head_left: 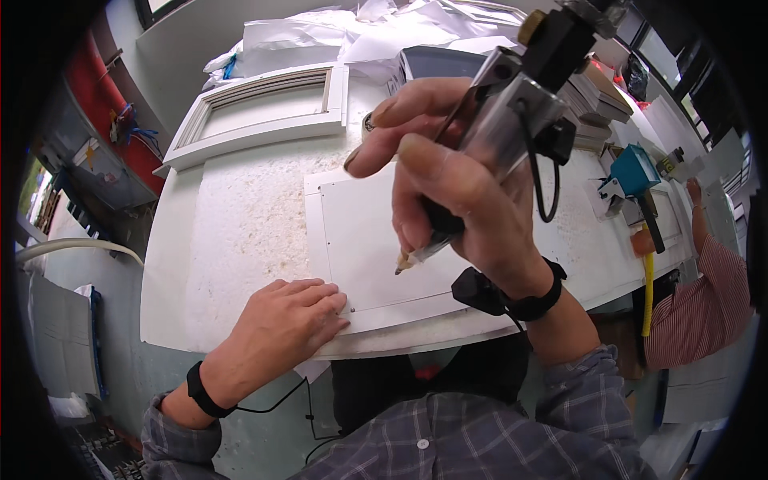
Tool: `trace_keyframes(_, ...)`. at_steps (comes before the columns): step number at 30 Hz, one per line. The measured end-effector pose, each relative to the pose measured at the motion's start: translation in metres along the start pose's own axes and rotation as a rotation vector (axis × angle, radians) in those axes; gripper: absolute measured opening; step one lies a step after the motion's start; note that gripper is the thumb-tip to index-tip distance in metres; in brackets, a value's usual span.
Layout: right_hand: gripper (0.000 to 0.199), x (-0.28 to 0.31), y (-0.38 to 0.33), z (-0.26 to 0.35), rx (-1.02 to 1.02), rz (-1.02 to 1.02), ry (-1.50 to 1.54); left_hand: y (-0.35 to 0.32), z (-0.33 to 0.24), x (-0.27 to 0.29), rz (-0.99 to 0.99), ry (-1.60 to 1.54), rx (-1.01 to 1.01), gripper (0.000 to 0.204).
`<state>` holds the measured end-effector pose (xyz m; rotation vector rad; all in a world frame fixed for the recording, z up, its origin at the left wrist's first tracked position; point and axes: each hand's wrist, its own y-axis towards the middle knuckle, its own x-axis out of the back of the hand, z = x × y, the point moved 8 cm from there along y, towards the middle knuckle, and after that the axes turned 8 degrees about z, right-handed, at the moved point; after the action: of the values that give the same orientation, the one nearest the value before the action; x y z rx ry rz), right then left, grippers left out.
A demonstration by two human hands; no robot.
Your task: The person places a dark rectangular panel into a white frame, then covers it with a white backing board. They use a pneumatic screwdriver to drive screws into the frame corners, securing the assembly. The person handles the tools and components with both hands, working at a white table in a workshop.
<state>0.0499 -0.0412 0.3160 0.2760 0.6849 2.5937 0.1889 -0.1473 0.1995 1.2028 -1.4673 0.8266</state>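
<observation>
White panel (364, 248) with a framed border lies flat on the white table (240, 232), in front of the person. The left hand (292, 316) is spread flat, fingers almost straight and close together; it rests at the panel's near left corner and grasps nothing. The right hand (472, 184) is raised above the panel, its fingers bent around a hand tool (500, 132) with a partly clear body. The pointed tip is directed down to the panel, but whether it touches, one cannot tell. Behind, to the left, stands a white frame (264, 138); white sheets (384, 40) are heaped farther back. At the right are a teal tool (634, 170) and another person's striped sleeve (696, 312).
</observation>
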Motion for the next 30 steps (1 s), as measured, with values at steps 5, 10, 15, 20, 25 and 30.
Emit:
trace_keyframes(5,0.042,0.095,-0.017,0.022,0.163,-0.272,-0.148,0.087,0.035,0.007,-0.047,-0.249,0.067,0.018)
trace_keyframes(10,0.043,0.124,-0.037,0.010,0.155,-0.417,-0.058,0.159,0.042,-0.019,-0.099,-0.184,-0.047,0.022)
trace_keyframes(15,0.048,0.140,-0.045,-0.009,0.152,-0.434,0.057,0.184,0.028,-0.025,-0.071,-0.096,-0.064,0.021)
trace_keyframes(20,0.045,0.147,-0.046,-0.015,0.124,-0.428,-0.024,0.191,0.025,-0.033,-0.053,-0.030,-0.071,0.014)
trace_keyframes(25,0.046,0.150,-0.045,-0.019,0.146,-0.425,-0.021,0.188,0.023,-0.033,-0.087,0.032,-0.094,0.012)
trace_keyframes(30,0.045,0.147,-0.040,-0.019,0.262,-0.438,0.144,0.158,0.053,-0.032,0.063,-0.630,0.222,0.007)
